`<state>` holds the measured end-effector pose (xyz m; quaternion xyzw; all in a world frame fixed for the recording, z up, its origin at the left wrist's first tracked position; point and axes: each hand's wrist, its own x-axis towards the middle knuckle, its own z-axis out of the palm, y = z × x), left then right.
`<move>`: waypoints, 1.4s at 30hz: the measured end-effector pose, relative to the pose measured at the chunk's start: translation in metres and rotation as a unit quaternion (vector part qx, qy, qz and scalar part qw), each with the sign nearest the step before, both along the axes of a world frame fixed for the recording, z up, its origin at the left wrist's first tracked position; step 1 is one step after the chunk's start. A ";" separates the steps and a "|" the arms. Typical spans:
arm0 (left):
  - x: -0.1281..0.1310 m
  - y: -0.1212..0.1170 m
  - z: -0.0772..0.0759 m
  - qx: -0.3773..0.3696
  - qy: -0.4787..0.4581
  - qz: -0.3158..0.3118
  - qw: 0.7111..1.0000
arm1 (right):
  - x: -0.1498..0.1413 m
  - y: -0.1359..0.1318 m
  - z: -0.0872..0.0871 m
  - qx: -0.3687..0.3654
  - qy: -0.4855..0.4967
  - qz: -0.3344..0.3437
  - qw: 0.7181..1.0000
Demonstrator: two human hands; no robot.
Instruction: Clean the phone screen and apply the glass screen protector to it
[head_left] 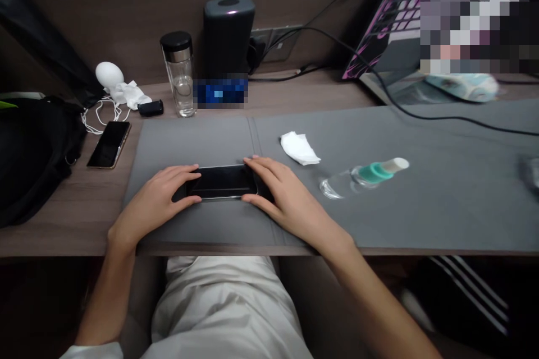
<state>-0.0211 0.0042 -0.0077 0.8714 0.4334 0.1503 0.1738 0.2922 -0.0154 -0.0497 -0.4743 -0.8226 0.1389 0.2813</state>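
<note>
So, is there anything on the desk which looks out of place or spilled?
The green-collared clear bottle looks odd: it lies on its side on the grey desk mat, whereas the lidded glass bottle stands upright. No spill is visible around it.

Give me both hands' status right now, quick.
Left hand: closed on the left end of the phone, thumb and fingers at opposite edges.
Right hand: closed on its right end, same thumb-and-fingers grip.

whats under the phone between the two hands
The phone seems to lie flat on the grey mat, its ends held by the left hand and right hand. The patch directly beneath is covered, so it cannot be seen.
</note>
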 end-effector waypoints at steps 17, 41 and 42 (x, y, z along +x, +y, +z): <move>0.001 -0.005 0.000 -0.013 -0.005 0.038 0.999 | 0.018 0.046 0.004 0.027 -0.266 -0.266 0.926; 0.004 -0.003 -0.001 -0.011 0.005 0.043 0.999 | 0.010 -0.016 -0.002 0.041 0.002 -0.007 0.999; 0.004 -0.003 -0.001 -0.007 0.007 0.042 0.999 | 0.010 -0.015 -0.003 0.029 -0.010 0.013 0.999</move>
